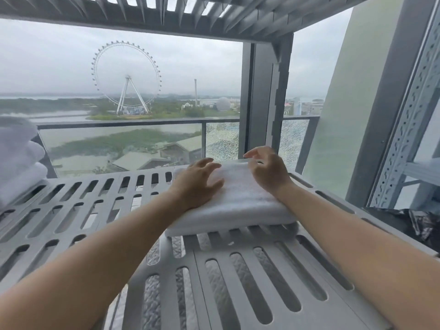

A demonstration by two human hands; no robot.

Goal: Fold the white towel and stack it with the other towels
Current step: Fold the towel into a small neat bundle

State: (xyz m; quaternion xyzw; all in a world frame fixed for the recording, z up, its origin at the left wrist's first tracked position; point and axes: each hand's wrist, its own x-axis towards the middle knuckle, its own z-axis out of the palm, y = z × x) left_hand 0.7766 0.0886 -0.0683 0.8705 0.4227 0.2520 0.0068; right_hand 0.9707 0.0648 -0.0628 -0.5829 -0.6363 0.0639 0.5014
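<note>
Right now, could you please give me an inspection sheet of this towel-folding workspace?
Surface: grey slotted shelf, with another slotted shelf overhead.
Job's things: folded white towel lying flat on the shelf; stack of white towels at far left, apart from it.
Clutter: dark crumpled material at the right edge; cannot tell what it is.
Hands: left hand and right hand rest on the towel, fingers spread.
Cables: nothing seen.
Surroundings: balcony railing with glass, one panel cracked; Ferris wheel beyond.
</note>
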